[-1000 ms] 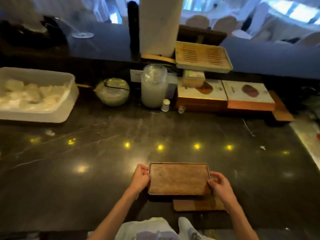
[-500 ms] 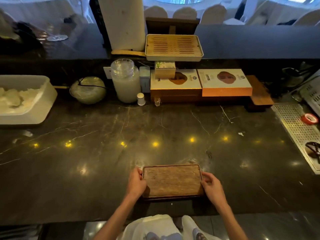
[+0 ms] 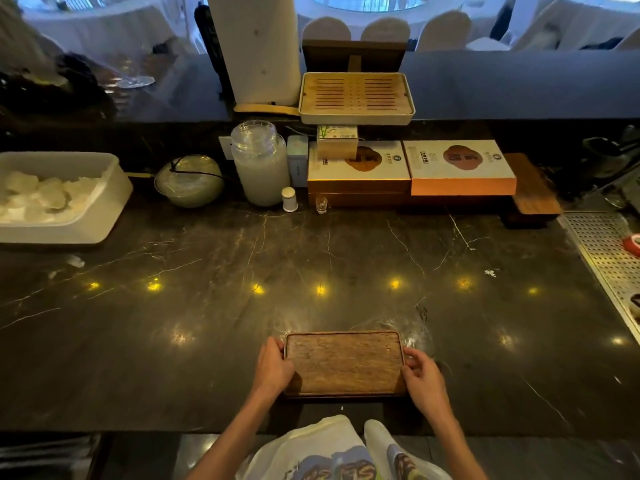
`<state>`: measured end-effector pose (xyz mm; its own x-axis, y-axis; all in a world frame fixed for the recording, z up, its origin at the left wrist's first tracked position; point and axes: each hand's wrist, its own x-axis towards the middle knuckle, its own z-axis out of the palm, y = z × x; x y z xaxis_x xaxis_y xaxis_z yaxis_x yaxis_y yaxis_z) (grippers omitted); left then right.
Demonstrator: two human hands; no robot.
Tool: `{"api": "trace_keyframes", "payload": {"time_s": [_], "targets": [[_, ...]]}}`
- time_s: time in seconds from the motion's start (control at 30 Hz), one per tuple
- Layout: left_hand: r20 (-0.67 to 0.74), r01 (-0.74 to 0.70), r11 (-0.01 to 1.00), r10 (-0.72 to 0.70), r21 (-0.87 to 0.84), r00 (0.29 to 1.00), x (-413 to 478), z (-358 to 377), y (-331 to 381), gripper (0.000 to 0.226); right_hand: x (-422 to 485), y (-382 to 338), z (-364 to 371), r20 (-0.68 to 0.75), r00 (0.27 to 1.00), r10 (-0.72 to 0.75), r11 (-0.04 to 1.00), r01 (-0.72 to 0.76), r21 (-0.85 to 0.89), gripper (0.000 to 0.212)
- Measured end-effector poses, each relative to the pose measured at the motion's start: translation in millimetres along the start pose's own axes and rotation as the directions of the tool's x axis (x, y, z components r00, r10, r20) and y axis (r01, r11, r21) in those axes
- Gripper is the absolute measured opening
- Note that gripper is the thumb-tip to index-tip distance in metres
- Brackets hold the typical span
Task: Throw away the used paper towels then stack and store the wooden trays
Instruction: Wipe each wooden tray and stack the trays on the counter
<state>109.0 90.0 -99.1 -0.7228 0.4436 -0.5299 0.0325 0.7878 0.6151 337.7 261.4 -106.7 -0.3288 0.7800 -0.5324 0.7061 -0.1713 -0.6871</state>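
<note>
A dark wooden tray [image 3: 344, 363] lies flat on the black marble counter [image 3: 311, 258] near its front edge; a second tray edge shows just beneath it. My left hand [image 3: 273, 367] grips the tray's left short side. My right hand [image 3: 420, 374] holds its right short side. Another wooden tray or board [image 3: 531, 185] rests at the back right beside the boxes. A white bin [image 3: 104, 199] at the far left holds crumpled white paper towels [image 3: 45, 195].
Along the back stand a paper towel roll [image 3: 256, 46], a slatted bamboo tea tray [image 3: 356, 97], a glass jar [image 3: 259, 164], a glass bowl [image 3: 188, 180] and two flat boxes [image 3: 460, 168]. A perforated metal drain grate [image 3: 609, 258] runs down the right side.
The top tray has been lowered onto the lower one, which stuck out at the front a second ago and is now covered. The view has shifted right.
</note>
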Motion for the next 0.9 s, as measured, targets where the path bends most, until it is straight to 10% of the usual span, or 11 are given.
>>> {"api": "trace_keyframes", "payload": {"time_s": [0.4, 0.67, 0.9], "targets": [[-0.005, -0.012, 1.0, 0.012, -0.003, 1.0, 0.3, -0.3, -3.1, 0.019, -5.1, 0.9, -5.0, 0.025, 0.999, -0.043, 0.997, 0.045, -0.06, 0.042], [0.073, 0.037, 0.971, -0.021, -0.236, 0.997, -13.3, 12.8, -5.9, 0.031, -9.6, 9.8, 7.4, 0.136, 0.989, 0.048, 0.916, -0.098, 0.389, 0.059], [0.103, 0.034, 0.916, 0.008, -0.399, 0.995, -25.9, 17.9, -7.6, 0.036, -13.1, 14.5, 11.4, 0.189, 0.982, 0.0, 0.913, -0.077, 0.401, 0.054]]}}
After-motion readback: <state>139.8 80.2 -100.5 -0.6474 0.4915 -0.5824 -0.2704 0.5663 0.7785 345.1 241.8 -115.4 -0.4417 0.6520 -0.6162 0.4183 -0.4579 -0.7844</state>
